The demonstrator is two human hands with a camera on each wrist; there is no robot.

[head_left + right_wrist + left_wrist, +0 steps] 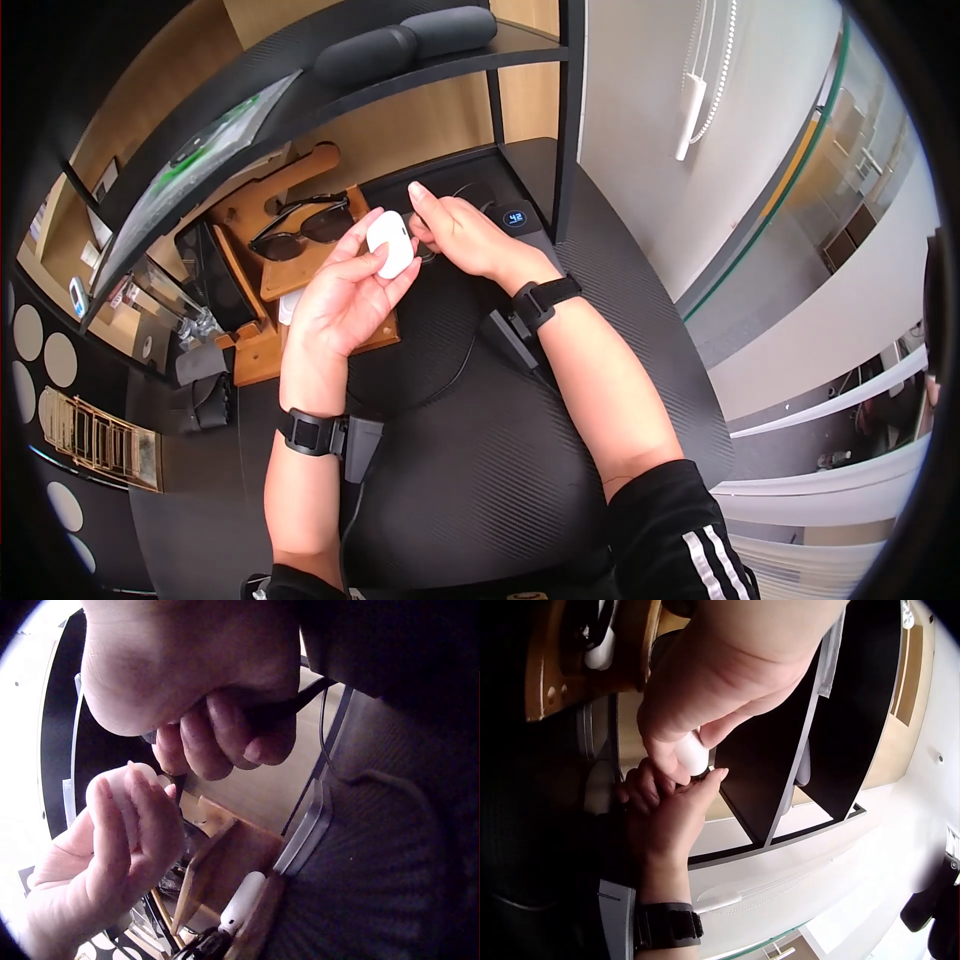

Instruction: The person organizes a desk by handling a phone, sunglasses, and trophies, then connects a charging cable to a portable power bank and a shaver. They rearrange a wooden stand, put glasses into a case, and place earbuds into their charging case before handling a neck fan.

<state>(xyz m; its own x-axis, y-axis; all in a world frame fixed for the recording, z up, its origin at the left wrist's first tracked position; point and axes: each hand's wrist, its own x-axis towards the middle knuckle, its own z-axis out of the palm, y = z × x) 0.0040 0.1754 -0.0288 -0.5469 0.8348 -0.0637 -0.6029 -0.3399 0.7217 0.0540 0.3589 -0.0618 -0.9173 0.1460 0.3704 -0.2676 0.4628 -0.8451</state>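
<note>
A white earbud case (392, 245) is pinched between the thumb and fingers of my left hand (345, 290). A small dark slot shows on its edge facing my right hand (468, 238). That hand has its fingers curled round a black cable (294, 706), thumb pointing away from me. Most of the cable's end lies hidden in the fist. In the left wrist view, the case (693, 756) sits right at the right hand's thumb and fingertips.
Behind the left hand stands a wooden organizer (262, 362) with black sunglasses (322, 226) on it. A black device (515, 218) with a lit display reading 42 is beyond the right wrist. A black shelf (440, 75) rises at the back, and a glass edge (745, 245) lies at right.
</note>
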